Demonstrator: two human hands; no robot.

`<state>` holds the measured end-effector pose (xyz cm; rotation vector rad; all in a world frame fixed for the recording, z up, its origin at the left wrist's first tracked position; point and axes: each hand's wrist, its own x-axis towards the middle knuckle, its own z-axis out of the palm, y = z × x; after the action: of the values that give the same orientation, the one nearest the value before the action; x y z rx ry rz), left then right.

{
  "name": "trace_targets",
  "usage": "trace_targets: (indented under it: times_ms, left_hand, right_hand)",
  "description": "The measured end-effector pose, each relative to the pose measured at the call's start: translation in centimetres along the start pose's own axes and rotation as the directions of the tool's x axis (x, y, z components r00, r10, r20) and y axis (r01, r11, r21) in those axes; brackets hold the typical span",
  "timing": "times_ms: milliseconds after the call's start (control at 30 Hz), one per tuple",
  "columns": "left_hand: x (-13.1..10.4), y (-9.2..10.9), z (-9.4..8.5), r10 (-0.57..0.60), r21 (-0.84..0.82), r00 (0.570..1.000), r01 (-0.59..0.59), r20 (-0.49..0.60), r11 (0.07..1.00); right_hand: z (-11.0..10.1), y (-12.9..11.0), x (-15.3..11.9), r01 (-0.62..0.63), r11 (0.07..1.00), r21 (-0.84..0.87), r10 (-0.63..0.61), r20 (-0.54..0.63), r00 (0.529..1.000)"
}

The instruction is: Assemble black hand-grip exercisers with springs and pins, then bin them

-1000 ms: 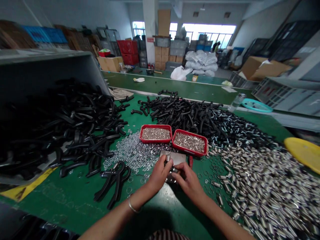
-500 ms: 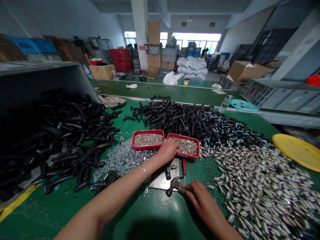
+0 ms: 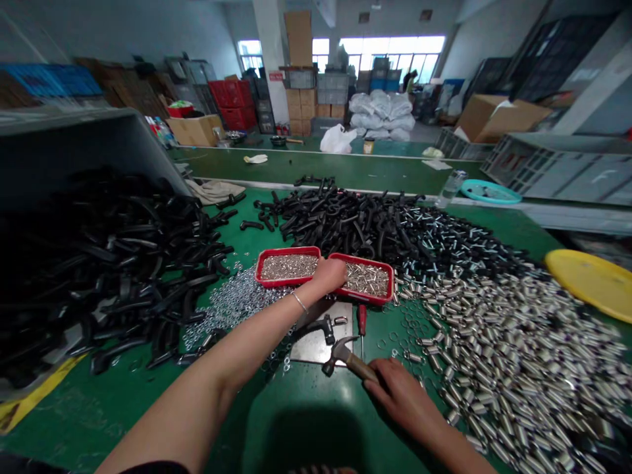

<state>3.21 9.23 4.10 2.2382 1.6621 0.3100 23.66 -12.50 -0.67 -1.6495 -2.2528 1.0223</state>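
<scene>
Nearest to the person's body, the right hand (image 3: 402, 395) is closed around the end of a brown-handled claw hammer (image 3: 345, 359), whose dark metal head is at the near edge of a flat silvery metal plate (image 3: 302, 352). On this plate I see a black curved part (image 3: 323, 328) and, just beside it, one small shiny metal cylinder (image 3: 340, 320). Right of the plate lies a screwdriver with a red grip (image 3: 362, 320). A little farther, the left hand (image 3: 330, 275) reaches into the left end of a red rectangular tray (image 3: 390, 289) of small metal pins (image 3: 368, 280); its fingertips are hidden, so I cannot tell whether they pinch something. Beside it stands a second red tray (image 3: 261, 281). A large heap of silvery cylinders (image 3: 523, 349) spreads on the right. Behind the trays is a pile of black curved pieces (image 3: 360, 224), and much farther, stuffed whitish bags (image 3: 380, 115) are stacked.
</scene>
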Motion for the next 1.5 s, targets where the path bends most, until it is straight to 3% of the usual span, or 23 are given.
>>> trace_targets:
  times_ms: [167, 267, 367, 433, 533, 667, 800, 867, 933, 1000, 1100, 1233, 1400, 1500]
  left_hand:
    - [-2.5, -0.9, -0.7, -0.027, -0.202, 0.986, -0.007, -0.164, 0.979]
    - [-6.8, -2.4, -0.4, 0.040, -0.343, 0.959, -0.138, -0.279, 0.929]
    - [-11.4, -3.6, 0.4, 0.046, -0.436, 0.978, -0.133, -0.204, 0.890]
    - [-13.2, -4.0, 1.1, -0.024, -0.492, 0.992, -0.040, -0.123, 0.870]
    - [-13.6, -4.3, 2.2, -0.078, -0.467, 0.993, 0.029, -0.085, 0.884]
    - [-12.4, -4.2, 3.4, -0.119, -0.304, 0.989, 0.086, -0.091, 0.949]
    - [-11.8, -4.0, 4.0, -0.079, -0.096, 0.993, 0.070, -0.092, 0.993]
    - [-11.6, -3.8, 3.9, 0.093, 0.069, 0.991, -0.087, -0.092, 0.994]
    - [-11.5, -3.8, 3.6, 0.287, 0.201, 0.957, -0.273, -0.044, 0.941]
    - [-11.7, -3.7, 3.3, 0.350, 0.242, 0.937, -0.336, -0.014, 0.910]
    - [-13.0, -3.5, 3.3, 0.234, 0.156, 0.966, -0.217, -0.106, 0.964]
    - [-15.5, -3.4, 4.6, 0.100, -0.027, 0.983, -0.105, -0.155, 0.994]
    - [-16.0, -3.7, 5.7, 0.066, -0.135, 0.988, -0.085, -0.142, 0.987]
    - [-15.9, -3.6, 5.1, 0.064, -0.187, 0.991, -0.085, -0.116, 0.979]
  right_hand:
    - [-0.9, 0.1, -0.4, 0.017, 0.983, 0.184, 0.008, -0.132, 0.991]
    - [-1.2, 0.9, -1.3, -0.112, 0.903, 0.415, 0.132, -0.020, 0.991]
    - [-1.0, 1.5, -1.4, -0.241, 0.754, 0.611, 0.223, 0.107, 0.969]
    - [-1.0, 1.3, -0.9, -0.223, 0.673, 0.705, 0.244, 0.072, 0.967]
    - [-1.8, 0.0, 0.2, -0.104, 0.572, 0.814, 0.203, -0.018, 0.979]
    - [-3.0, -1.4, 1.0, -0.079, 0.481, 0.873, 0.156, 0.003, 0.988]
    - [-1.5, -0.8, 0.7, -0.051, 0.534, 0.844, 0.184, -0.057, 0.981]
    - [-0.7, -0.2, 0.6, -0.043, 0.580, 0.813, 0.200, -0.091, 0.975]
    - [-0.7, 0.1, 0.7, -0.033, 0.669, 0.742, 0.193, -0.130, 0.973]
    - [-1.6, 0.0, 0.9, -0.006, 0.809, 0.587, 0.139, -0.182, 0.974]
    - [-3.8, -1.1, 1.4, 0.138, 0.951, 0.275, -0.067, -0.251, 0.966]
    - [-4.8, -2.8, 2.2, 0.367, 0.930, 0.028, -0.343, -0.294, 0.892]
    - [-3.2, -1.7, 4.6, 0.297, 0.952, -0.078, -0.305, -0.118, 0.945]
    - [-2.9, -0.2, 5.5, 0.272, 0.962, -0.027, -0.273, -0.176, 0.946]
